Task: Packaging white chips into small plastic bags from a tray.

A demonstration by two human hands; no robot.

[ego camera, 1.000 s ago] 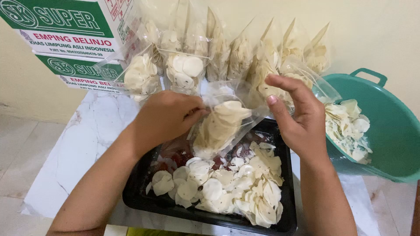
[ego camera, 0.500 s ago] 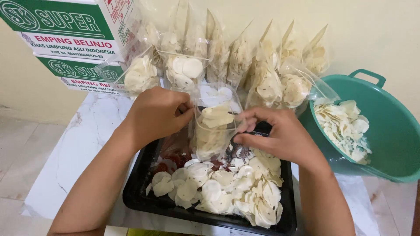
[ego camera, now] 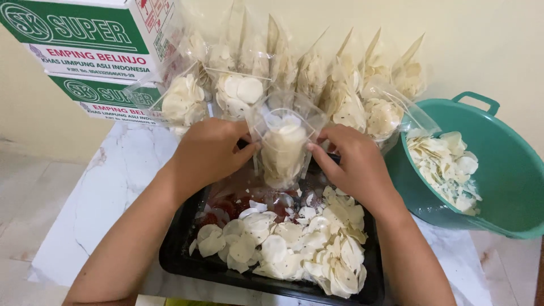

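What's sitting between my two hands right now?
In the head view, a clear plastic bag of pale round chips stands upright between the left hand and right hand. Both pinch its sides, above the black tray.

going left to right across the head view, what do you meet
cardboard boxes → left hand → clear bag of white chips → right hand → green basin

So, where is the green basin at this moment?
In the head view, the green basin sits tilted at the right edge, beside the black tray, just right of the right hand, holding pale chips.
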